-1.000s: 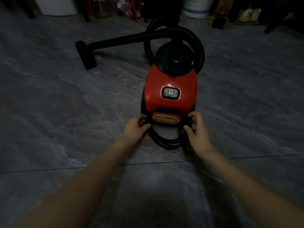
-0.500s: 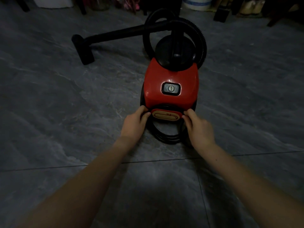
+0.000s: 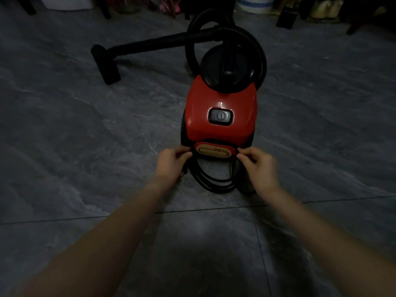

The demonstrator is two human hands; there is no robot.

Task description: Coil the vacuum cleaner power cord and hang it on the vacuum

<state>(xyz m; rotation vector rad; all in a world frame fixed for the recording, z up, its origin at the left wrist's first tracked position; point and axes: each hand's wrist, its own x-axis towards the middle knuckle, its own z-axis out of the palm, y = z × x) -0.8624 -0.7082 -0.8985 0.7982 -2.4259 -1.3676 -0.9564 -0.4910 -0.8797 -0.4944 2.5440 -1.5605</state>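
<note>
Two bare forearms are seen reaching fwd from the bottom corners over a grey stone-look tiled floor (image 3: 64,146), w/ a grout line crossed just behind the wrists. The left hand (image 3: 171,162) is held at the left end of the vacuum's rear cord hook; its fingers (image 3: 186,154) are pinched closed on the black power cord (image 3: 216,182), and what looks like the plug end is seen poking out below the palm. The right hand (image 3: 260,166) is placed at the right end of the hook, its thumb and forefinger closed on the cord strands there.

The cord is seen coiled in several loops, hung behind a tan oval plate (image 3: 213,151) at the vacuum's rear, w/ the bottom of the coil hanging low near the floor between the two hands. Whether it touches the floor can't be told in the dim light.

The red vacuum cleaner (image 3: 220,99) is stood on the floor just beyond the hands, w/ a dark power button (image 3: 220,116) on top. Further back, a black dome lid is looped by a ribbed black hose (image 3: 261,58). A black wand (image 3: 158,42) is laid out to the left, ended by a floor nozzle (image 3: 108,65). At the far edge, furniture legs and a white tub (image 3: 255,4) are dimly made out.
</note>
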